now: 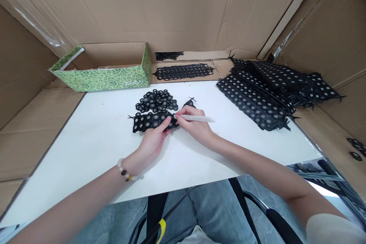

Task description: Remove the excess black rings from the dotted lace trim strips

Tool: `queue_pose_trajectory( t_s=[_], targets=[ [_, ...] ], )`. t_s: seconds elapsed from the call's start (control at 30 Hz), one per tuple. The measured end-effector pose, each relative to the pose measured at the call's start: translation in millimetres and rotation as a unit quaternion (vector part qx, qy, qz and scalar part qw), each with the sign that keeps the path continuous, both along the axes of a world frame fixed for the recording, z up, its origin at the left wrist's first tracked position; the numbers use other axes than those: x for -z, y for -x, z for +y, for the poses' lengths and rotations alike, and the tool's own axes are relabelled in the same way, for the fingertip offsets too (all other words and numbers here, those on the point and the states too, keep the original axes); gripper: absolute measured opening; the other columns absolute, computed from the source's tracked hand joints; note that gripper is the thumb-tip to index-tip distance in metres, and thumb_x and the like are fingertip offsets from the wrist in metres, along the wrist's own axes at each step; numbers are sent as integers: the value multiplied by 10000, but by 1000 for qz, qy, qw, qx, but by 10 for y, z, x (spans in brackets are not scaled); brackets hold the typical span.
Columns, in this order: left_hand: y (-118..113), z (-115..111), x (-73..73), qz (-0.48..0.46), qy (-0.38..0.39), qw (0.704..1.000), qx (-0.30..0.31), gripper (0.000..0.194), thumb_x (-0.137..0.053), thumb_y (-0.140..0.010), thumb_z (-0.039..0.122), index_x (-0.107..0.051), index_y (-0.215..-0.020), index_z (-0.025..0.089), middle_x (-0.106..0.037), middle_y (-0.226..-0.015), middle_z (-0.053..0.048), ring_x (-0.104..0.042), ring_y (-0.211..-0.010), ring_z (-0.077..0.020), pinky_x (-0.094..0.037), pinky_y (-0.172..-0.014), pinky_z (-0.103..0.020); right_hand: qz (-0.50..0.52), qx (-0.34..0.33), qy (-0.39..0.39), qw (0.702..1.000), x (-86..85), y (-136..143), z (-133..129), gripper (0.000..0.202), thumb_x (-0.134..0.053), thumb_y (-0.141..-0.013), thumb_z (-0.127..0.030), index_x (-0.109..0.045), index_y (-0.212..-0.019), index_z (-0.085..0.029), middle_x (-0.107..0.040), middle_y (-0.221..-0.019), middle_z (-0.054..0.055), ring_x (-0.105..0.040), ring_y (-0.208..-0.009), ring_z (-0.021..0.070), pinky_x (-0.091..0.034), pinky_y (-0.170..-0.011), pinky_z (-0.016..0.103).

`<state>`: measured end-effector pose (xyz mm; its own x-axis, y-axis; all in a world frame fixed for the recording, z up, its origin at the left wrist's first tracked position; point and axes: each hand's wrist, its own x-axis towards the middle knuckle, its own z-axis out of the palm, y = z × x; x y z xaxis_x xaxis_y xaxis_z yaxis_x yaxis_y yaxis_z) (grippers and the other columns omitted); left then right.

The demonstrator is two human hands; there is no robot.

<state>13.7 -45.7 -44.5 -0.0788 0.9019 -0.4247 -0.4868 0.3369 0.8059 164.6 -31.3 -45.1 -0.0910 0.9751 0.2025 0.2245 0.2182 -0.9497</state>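
A black strip with rows of grey-centred discs (147, 121) lies on the white table, loose thread-like ends sticking out at its corners. My left hand (156, 137) grips its lower edge, thumb pressed on top. In my right hand (196, 122), closed in a pen-like pinch, is a thin white stick-shaped tool (197, 118), its tip touching the strip near my left thumb. Part of the strip is hidden under my right fingers. Just behind it sits a pile of loose black rings (156, 101).
A green patterned open box (105, 78) stands at the back left. Along the back lies a black openwork strip (184, 71) on cardboard. Stacked black dotted sheets (257, 95) cover the right side. Several black rings (356, 155) lie on the cardboard at far right. Cardboard walls (183, 7) enclose the table (94, 156).
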Motion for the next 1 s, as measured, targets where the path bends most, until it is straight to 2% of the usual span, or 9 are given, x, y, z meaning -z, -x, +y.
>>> queue_pose_trajectory(
  t_s=[0.1,0.17,0.33,0.5,0.7,0.87,1.0],
  targets=[
    [21,20,-22,-3,1,1000,20,106,-843,-712,171,-776,-782,127,-767,-911,-68,-636,-771,-146,-494,-645,-259,3,8,1,1000,1,-12,20,104,-620,-821,-299,-660,-794,-208,-704,-751,13,-635,-706,163,-475,-637,282],
    [34,44,-48,-9,11,999,34,32,-798,-743,117,-776,-766,124,-758,-870,-60,-614,-708,-126,-491,-631,-245,31,18,8,999,-8,-43,44,102,-626,-812,-305,-655,-802,-207,-701,-737,12,-635,-686,162,-481,-620,281],
    [31,81,-100,-14,39,998,38,148,-701,-804,32,-764,-693,109,-744,-809,-68,-630,-693,-115,-547,-768,-241,127,-7,49,991,-37,-108,80,73,-632,-764,-265,-591,-745,-208,-642,-609,-25,-573,-537,133,-453,-522,258],
    [25,90,-97,-22,39,999,30,183,-673,-838,26,-761,-694,97,-745,-820,-71,-649,-722,-115,-574,-798,-239,105,-23,66,992,-28,-84,65,25,-609,-723,-213,-586,-731,-206,-636,-598,-32,-558,-527,123,-433,-519,245],
    [53,99,-55,-30,31,998,35,147,-692,-826,30,-763,-728,113,-761,-892,-73,-673,-797,-127,-585,-856,-253,65,-46,38,996,-8,-87,53,29,-600,-767,-238,-589,-761,-212,-634,-630,-30,-554,-561,127,-426,-547,249],
    [62,111,11,-26,14,999,34,102,-733,-795,50,-765,-752,137,-766,-929,-66,-683,-862,-145,-576,-905,-282,-10,-14,-9,1000,-9,-47,18,70,-588,-813,-261,-591,-759,-216,-632,-675,-23,-554,-622,138,-417,-608,267],
    [60,108,38,-7,13,999,46,66,-768,-764,73,-762,-740,134,-764,-899,-69,-671,-806,-143,-570,-881,-286,-27,-3,-19,999,-1,-23,18,91,-582,-830,-276,-592,-760,-218,-644,-706,-17,-565,-652,145,-422,-634,275]
  ],
)
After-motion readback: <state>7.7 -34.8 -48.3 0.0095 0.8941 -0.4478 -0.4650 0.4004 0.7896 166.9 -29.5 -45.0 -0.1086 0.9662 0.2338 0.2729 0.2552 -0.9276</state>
